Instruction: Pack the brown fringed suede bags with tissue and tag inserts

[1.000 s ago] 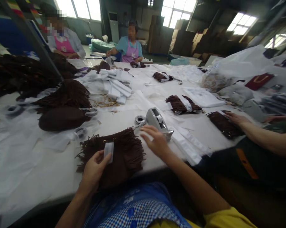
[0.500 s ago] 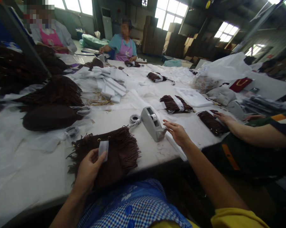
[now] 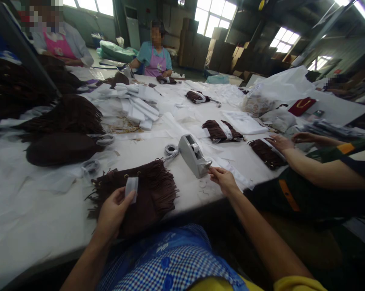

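A dark brown fringed bag (image 3: 152, 202) lies flat on the table in front of me, with gold eyelets near its upper edge. My left hand (image 3: 117, 204) pinches a white strip (image 3: 131, 189) against the bag, just below the eyelets. Beyond the bag's right side stands a grey tape dispenser (image 3: 191, 155) with a roll in it. At its cutting end, the fingers of my right hand (image 3: 221, 178) are pinched together on the tape, whose clear end is barely visible. Next to the dispenser lies a small wrapped coil (image 3: 171, 150).
Fringed brown bags (image 3: 64, 148) are piled at the left. White folded strips (image 3: 141, 109) lie mid-table. A banded brown bundle (image 3: 221, 131) sits beyond the dispenser. At right, a co-worker's hands (image 3: 281, 143) work at another brown bundle (image 3: 265, 155). Two people sit across the table.
My right hand has come down and left onto the dispenser's cutting end, and its spread fingers have closed. My left hand keeps the strip on the bag. The co-worker's second hand now shows.
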Demonstrator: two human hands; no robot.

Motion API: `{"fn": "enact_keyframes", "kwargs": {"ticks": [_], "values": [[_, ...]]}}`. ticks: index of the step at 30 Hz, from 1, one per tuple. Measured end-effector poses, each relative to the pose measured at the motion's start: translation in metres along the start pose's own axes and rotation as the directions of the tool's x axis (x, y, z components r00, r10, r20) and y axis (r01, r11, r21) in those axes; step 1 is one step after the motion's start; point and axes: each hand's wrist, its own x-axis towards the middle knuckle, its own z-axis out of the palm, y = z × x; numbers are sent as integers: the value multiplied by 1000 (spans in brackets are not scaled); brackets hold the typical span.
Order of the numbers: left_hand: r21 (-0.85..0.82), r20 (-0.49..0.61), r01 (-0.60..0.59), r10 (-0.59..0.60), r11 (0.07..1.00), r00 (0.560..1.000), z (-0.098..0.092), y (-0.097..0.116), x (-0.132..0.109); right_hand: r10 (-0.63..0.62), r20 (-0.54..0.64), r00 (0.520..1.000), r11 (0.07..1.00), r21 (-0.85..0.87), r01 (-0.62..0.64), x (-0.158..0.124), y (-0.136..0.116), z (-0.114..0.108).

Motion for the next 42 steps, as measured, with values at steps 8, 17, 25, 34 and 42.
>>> {"fn": "enact_keyframes", "kwargs": {"ticks": [8,17,25,34,42], "values": [[-28,20,-113,113,993,993,5,1,-4,-169,433,885,957,-142,252,-59,-2,83],[-45,77,-182,185,982,980,3,0,-7,-47,771,636,863,-288,414,-80,3,221],[-125,112,-120,134,985,985,-3,-3,-5,90,719,690,736,-515,440,-65,12,222],[-235,248,62,-2,970,969,-10,12,-9,168,879,447,957,-254,140,-56,36,216],[-214,193,96,-54,972,980,-5,12,-4,-47,795,604,699,-406,589,-74,33,230]]}}
